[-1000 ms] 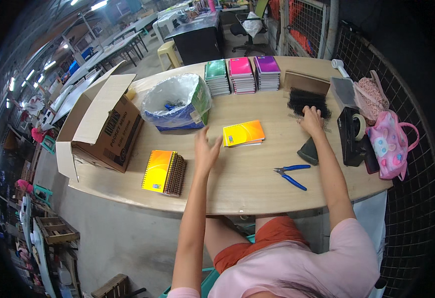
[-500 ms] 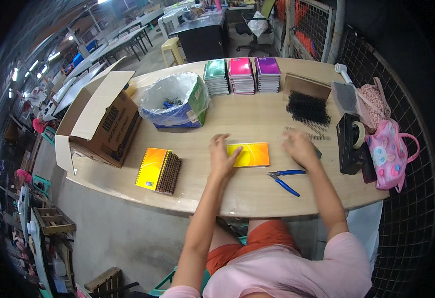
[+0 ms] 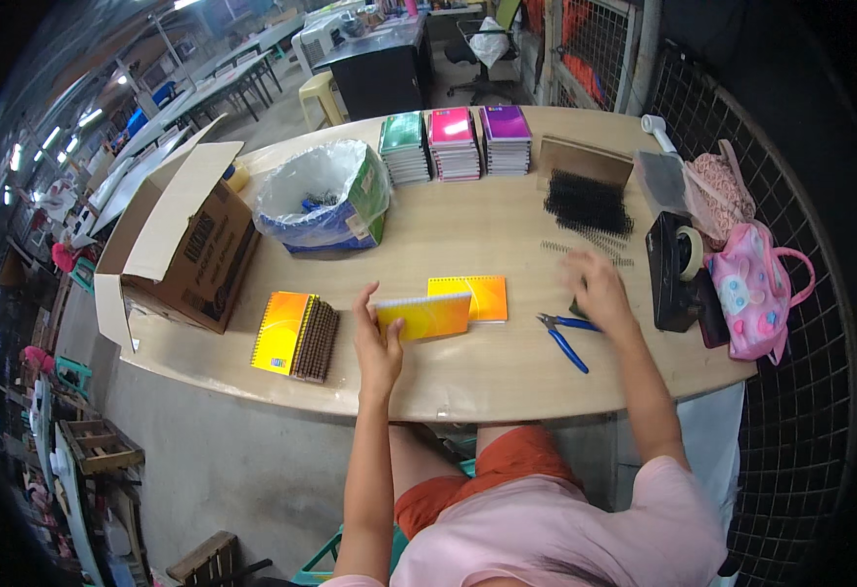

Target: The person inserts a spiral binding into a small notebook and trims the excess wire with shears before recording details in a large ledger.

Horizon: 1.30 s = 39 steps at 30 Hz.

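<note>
My left hand (image 3: 379, 347) grips a yellow-orange notebook (image 3: 433, 317) by its left end, with the notebook tilted up off the table. Behind it, a second yellow-orange notebook (image 3: 487, 296) lies flat. My right hand (image 3: 600, 292) is over the table with its fingers curled, close to loose black spiral binding coils (image 3: 585, 252). Whatever its fingertips hold is too small to make out. Blue-handled wire cutters (image 3: 567, 350) lie just below that hand, one handle partly under it. A dark object, mostly hidden, shows beside the right hand.
Stacked yellow notebooks (image 3: 291, 333) sit at left near an open cardboard box (image 3: 188, 245). A plastic-lined box (image 3: 325, 230) stands behind. Green (image 3: 405, 147), pink (image 3: 455, 147) and purple (image 3: 506, 142) notebook stacks line the far edge. Piled black coils (image 3: 590, 203), a tape dispenser (image 3: 671, 279) and a pink bag (image 3: 753, 293) are at right.
My left hand has lifted a notebook and moved left with it, uncovering another one lying flat. My right hand stays near the loose coils and cutters. The whole view has shifted slightly.
</note>
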Available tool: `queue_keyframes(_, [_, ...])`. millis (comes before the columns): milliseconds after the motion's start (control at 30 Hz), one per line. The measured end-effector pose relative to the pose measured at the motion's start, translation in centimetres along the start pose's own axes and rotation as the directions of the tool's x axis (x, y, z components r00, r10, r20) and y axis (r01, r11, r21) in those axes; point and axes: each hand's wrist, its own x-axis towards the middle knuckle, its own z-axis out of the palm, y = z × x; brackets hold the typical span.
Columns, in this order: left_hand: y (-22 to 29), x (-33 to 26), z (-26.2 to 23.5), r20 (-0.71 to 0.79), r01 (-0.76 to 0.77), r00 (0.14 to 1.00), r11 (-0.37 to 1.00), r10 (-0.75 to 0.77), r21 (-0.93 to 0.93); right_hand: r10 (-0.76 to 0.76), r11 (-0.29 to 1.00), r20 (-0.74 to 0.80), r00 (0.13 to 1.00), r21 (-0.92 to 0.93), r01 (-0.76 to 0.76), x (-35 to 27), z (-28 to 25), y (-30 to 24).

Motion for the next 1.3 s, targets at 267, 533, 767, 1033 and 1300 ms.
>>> queue_keyframes(267, [0.2, -6.8, 1.5, 0.081, -0.300, 0.954, 0.897, 0.290, 0.324, -0.007, 0.840, 0.070, 0.998, -0.541, 0.044, 10.0, 4.8, 4.1])
queue_keyframes(533, [-0.5, -6.5, 2.4, -0.042, -0.225, 0.966, 0.905, 0.257, 0.361, -0.336, 0.940, 0.065, 0.939, -0.036, 0.339, 6.5, -1.7, -3.0])
queue_keyframes(767, [-0.1, -6.4, 2.9, -0.078, -0.125, 0.986, 0.964, 0.147, 0.233, -0.317, 0.892, 0.175, 0.932, 0.388, 0.231, -2.0, 2.6, -7.8])
queue_keyframes(1033, [-0.2, -6.3, 2.5, -0.046, -0.220, 0.969, 0.935, 0.242, 0.278, -0.473, 0.806, 0.149, 0.868, 0.471, 0.358, -1.8, 3.1, -7.7])
queue_keyframes(1300, [-0.2, -6.5, 2.7, -0.062, -0.223, 0.966, 0.925, 0.253, 0.309, -0.502, 0.829, 0.279, 0.819, 0.424, 0.364, -2.1, 3.3, -7.2])
